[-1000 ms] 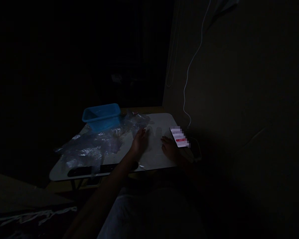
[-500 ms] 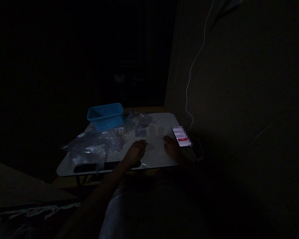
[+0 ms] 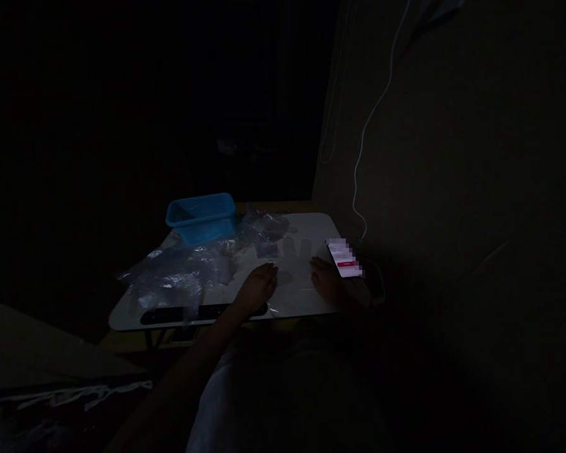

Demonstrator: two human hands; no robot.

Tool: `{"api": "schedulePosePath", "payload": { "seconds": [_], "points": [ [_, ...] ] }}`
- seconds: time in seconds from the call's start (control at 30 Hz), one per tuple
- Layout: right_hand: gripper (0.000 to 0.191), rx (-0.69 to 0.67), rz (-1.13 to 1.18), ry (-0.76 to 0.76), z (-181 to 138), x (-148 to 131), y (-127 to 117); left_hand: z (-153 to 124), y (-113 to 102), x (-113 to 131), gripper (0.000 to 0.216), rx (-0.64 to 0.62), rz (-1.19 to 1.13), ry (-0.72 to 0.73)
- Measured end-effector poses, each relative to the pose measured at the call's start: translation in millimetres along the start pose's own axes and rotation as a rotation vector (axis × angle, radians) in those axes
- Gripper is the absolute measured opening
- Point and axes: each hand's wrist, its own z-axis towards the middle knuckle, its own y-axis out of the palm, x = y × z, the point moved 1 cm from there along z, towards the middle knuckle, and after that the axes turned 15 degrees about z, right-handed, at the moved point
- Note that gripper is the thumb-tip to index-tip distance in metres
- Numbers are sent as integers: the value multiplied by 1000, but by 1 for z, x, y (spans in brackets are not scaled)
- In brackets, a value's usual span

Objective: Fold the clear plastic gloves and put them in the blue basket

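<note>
Crumpled plastic point(image 3: 183, 272) is spread at the frame's centre-left, slanted toward upper right, leftward of the nearer left hand point(image 3: 258, 287); whether anything is gripped there or by the right hand point(image 3: 328, 281) cannot be told.

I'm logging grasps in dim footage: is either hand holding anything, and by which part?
Nothing visible is held: the left hand and right hand are at the white table, though darkness could hide something small.
</note>
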Motion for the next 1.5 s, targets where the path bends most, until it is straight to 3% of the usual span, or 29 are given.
{"api": "schedulePosePath", "payload": {
  "seconds": [0.17, 0.4, 0.6, 0.8, 1.0, 1.23, 1.5],
  "points": [
    [37, 23, 18, -9, -1, 1, 1, 0, -4, 2, 40, -23, 27, 14],
    [38, 60, 85, 7, -2, 5, 3, -7, -5, 0, 39, 53, -65, -4],
    [38, 95, 161, -10, -4, 8, 2, -16, -5, -3, 38, 21, -65, 89],
    [36, 94, 179, -40, -5, 7, 0, -14, -1, -5, 37, 16, 13, 71],
    [35, 129, 168, -40, -6, 7, 0, -21, -15, 1, 37, 33, 0, 96],
    [34, 66, 71, -44, -4, 5, 2, -44, -27, 17, 36, -4, 172, -124],
    [33, 85, 36, -41, -6, 2, 0, -44, -19, 9, 36, -58, 240, -102]
  ]
}}
